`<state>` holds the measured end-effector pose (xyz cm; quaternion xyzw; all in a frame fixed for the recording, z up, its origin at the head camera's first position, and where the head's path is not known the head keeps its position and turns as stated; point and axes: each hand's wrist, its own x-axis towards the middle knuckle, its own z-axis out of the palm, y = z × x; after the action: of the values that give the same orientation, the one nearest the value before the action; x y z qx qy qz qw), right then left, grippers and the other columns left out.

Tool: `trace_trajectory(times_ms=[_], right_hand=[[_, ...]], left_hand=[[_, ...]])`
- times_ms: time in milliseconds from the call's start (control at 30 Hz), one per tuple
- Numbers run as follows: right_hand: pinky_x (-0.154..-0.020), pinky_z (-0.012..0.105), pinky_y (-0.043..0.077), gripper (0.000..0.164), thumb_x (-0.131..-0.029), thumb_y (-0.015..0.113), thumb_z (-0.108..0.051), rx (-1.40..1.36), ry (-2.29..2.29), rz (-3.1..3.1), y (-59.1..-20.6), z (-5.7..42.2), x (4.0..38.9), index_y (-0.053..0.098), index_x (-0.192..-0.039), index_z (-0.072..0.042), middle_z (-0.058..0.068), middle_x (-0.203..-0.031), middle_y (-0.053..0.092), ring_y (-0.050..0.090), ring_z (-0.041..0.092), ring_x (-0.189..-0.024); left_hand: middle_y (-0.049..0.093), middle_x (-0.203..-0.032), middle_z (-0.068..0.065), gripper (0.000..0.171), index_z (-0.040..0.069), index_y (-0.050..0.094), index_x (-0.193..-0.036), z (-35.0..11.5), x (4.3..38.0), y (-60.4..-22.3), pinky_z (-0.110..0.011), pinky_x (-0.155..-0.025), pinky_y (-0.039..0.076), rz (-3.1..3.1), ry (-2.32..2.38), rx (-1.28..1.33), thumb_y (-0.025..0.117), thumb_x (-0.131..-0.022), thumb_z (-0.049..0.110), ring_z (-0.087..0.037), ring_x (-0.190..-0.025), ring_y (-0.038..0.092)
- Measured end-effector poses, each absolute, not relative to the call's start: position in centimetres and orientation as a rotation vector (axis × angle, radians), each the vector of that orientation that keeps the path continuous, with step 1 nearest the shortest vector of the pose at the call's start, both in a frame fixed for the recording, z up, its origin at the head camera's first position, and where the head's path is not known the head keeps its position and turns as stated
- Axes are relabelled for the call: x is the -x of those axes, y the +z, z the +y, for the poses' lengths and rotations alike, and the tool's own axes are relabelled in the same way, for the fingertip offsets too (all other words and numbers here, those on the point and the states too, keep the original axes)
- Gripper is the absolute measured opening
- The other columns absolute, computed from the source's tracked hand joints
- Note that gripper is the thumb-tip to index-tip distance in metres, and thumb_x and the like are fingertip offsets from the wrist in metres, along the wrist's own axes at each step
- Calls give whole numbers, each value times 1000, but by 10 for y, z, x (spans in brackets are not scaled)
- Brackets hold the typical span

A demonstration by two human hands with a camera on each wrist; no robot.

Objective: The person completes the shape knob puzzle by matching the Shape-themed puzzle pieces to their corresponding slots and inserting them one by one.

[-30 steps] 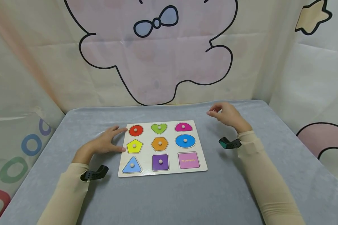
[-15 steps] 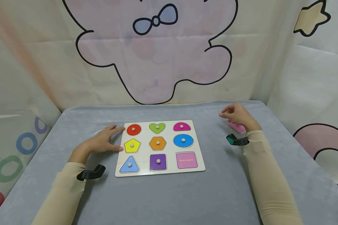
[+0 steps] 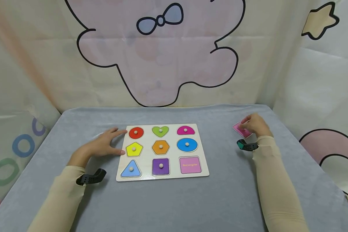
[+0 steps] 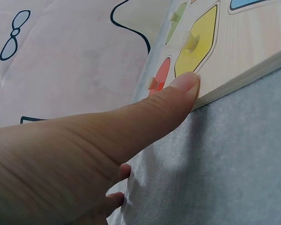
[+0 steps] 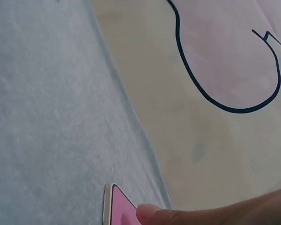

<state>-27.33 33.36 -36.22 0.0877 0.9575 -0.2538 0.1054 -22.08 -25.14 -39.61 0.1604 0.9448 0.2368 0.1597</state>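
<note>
A white wooden knob puzzle board (image 3: 146,138) lies on the cloth, with coloured shapes set in it. Its lower right recess (image 3: 190,165) is pink and printed with a word. My left hand (image 3: 100,145) rests at the board's left edge, fingers spread; in the left wrist view the thumb (image 4: 171,101) touches the edge beside the yellow pentagon (image 4: 196,40). To the right, my right hand (image 3: 258,125) pinches a pink rectangular puzzle piece (image 3: 241,130) from above, its knob hidden by the fingers. The right wrist view shows the thumb over this piece (image 5: 121,211).
Grey-blue cloth (image 3: 174,206) covers the table. A printed curtain (image 3: 159,64) hangs behind its far edge, with more printed sheets at both sides. Black bands (image 3: 91,177) sit on both wrists.
My right hand has moved right and down onto the pink rectangular puzzle piece, which it previously hid, then hovered above. The left hand stays at the board's edge. The head view has shifted slightly.
</note>
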Motion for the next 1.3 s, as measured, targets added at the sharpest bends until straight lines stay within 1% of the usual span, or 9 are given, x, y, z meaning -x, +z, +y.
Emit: trace_trajectory(times_ms=[67, 167, 367, 433, 533, 667, 933, 1100, 1300], right_hand=[[-81, 45, 44, 37, -92, 70, -25, -300, -705, 2837, -363, 337, 272, 64, -117, 2, 21, -106, 66, 53, 36, -104], [-78, 44, 42, 36, -91, 72, -26, -306, -658, 2825, -360, 340, 269, 66, -114, 1, 14, -98, 67, 53, 34, -100], [-74, 40, 40, 34, -94, 69, -26, -268, -622, 2731, -352, 343, 262, 61, -116, -1, 10, -92, 69, 50, 30, -94], [-73, 38, 40, 31, -95, 68, -24, -264, -622, 2731, -352, 343, 262, 62, -114, 0, 9, -88, 69, 50, 28, -91], [-68, 35, 40, 25, -95, 68, -21, -237, -615, 2769, -354, 342, 263, 66, -107, 1, 7, -82, 68, 51, 25, -84], [-63, 31, 40, 20, -94, 68, -17, -153, -640, 2851, -355, 334, 269, 67, -100, 2, 4, -76, 65, 52, 22, -78], [-65, 29, 43, 21, -97, 68, -16, -40, -787, 2864, -346, 302, 276, 68, -106, 3, 9, -85, 61, 52, 24, -84], [-63, 29, 43, 19, -95, 70, -15, 42, -784, 2854, -342, 283, 275, 69, -102, 3, 8, -82, 59, 51, 22, -79], [-64, 29, 42, 18, -94, 71, -14, 129, -799, 2861, -334, 265, 269, 70, -99, 3, 9, -85, 59, 50, 22, -81]], left_hand=[[17, -163, -33, 92, 15, 35, -157, -251, 222, -394, -78, -111, 28, 2697, 676, -464, 80, -82, 45, -58, -146, 18], [16, -163, -33, 93, 16, 35, -157, -250, 223, -393, -79, -110, 28, 2690, 668, -466, 80, -82, 46, -58, -146, 18], [17, -163, -32, 93, 17, 35, -157, -248, 226, -392, -78, -110, 28, 2699, 661, -463, 80, -82, 46, -57, -147, 18], [16, -164, -31, 93, 17, 35, -157, -247, 227, -391, -78, -111, 27, 2698, 662, -457, 81, -82, 45, -57, -147, 18], [15, -164, -31, 93, 17, 34, -157, -247, 228, -390, -79, -111, 26, 2688, 663, -450, 81, -82, 45, -57, -147, 17], [15, -164, -31, 92, 17, 35, -157, -248, 227, -388, -79, -111, 26, 2691, 662, -450, 80, -82, 45, -57, -147, 17], [15, -164, -32, 92, 16, 35, -157, -249, 225, -388, -79, -111, 26, 2688, 677, -452, 80, -82, 45, -57, -147, 16], [16, -163, -31, 92, 17, 36, -157, -249, 223, -392, -79, -111, 27, 2689, 676, -452, 80, -82, 45, -57, -147, 17], [17, -163, -31, 92, 17, 36, -156, -249, 222, -395, -79, -109, 28, 2694, 670, -438, 81, -81, 46, -57, -146, 18]])
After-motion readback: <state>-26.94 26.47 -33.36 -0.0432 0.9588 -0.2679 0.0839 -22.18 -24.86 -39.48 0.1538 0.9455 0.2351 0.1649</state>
